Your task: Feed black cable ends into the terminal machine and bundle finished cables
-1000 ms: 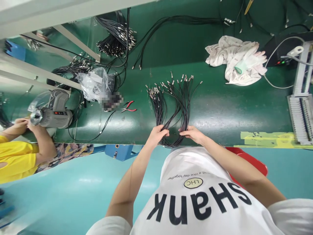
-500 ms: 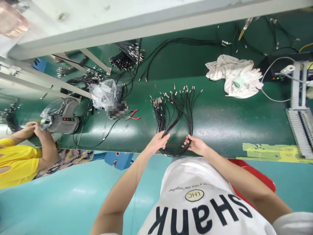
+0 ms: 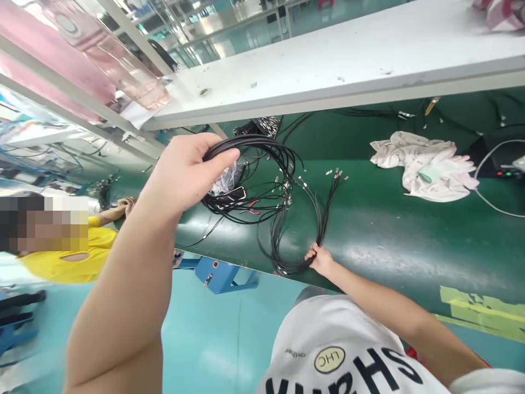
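Note:
A bundle of thin black wires (image 3: 283, 219) with metal terminals at their ends loops over the green bench (image 3: 389, 230). My left hand (image 3: 184, 172) is raised well above the bench and is closed around one part of the bundle, lifting it into a coil. My right hand (image 3: 319, 259) stays low at the bench's near edge, pinching the other part of the wires against the mat. The terminals (image 3: 334, 175) fan out toward the back.
White gloves and cloth (image 3: 422, 167) lie at the back right. More black wire bundles (image 3: 262, 127) sit under a white shelf (image 3: 328, 71). Red-handled pliers (image 3: 252, 207) lie behind the loop. A person in yellow (image 3: 61, 246) works at the left. Yellow tape (image 3: 484, 306) marks the bench.
My left hand has risen high and to the left, pulling part of the wire bundle up off the bench. My right hand kept its hold at the edge. The view tilted upward.

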